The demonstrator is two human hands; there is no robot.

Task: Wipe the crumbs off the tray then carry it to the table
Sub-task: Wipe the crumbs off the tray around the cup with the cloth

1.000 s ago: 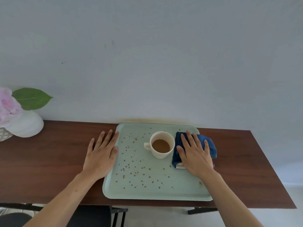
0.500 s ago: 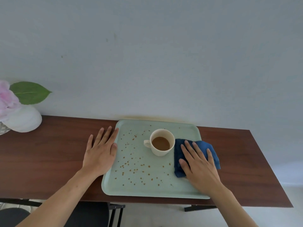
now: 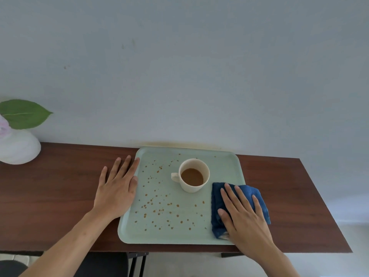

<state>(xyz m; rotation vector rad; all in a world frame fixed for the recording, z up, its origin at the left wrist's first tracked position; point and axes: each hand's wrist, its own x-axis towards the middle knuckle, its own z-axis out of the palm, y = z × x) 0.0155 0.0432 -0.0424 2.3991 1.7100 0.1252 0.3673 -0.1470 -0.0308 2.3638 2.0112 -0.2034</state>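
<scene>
Tray (image 3: 225,166) flat on table (image 3: 50,196), far edge against the wall, scattered with crumbs (image 3: 159,208). Left hand (image 3: 116,188) flat on table, fingers (image 3: 133,163) straight and touching the tray's left rim. Right hand (image 3: 242,214) pressing cloth (image 3: 216,196) onto tray's near right corner, fingers spread, straight. Cup (image 3: 194,174) just beyond cloth.

You are looking down at a long dark-brown wooden table (image 3: 60,188) pushed against a pale wall, with thin black legs showing beneath its near edge. Directly on it lie a pale green tray (image 3: 229,166) near the middle (its back rim close to the wall), your left hand (image 3: 116,189) flat beside the tray's left rim, and a white rounded vase (image 3: 19,149) at the far left.
</scene>
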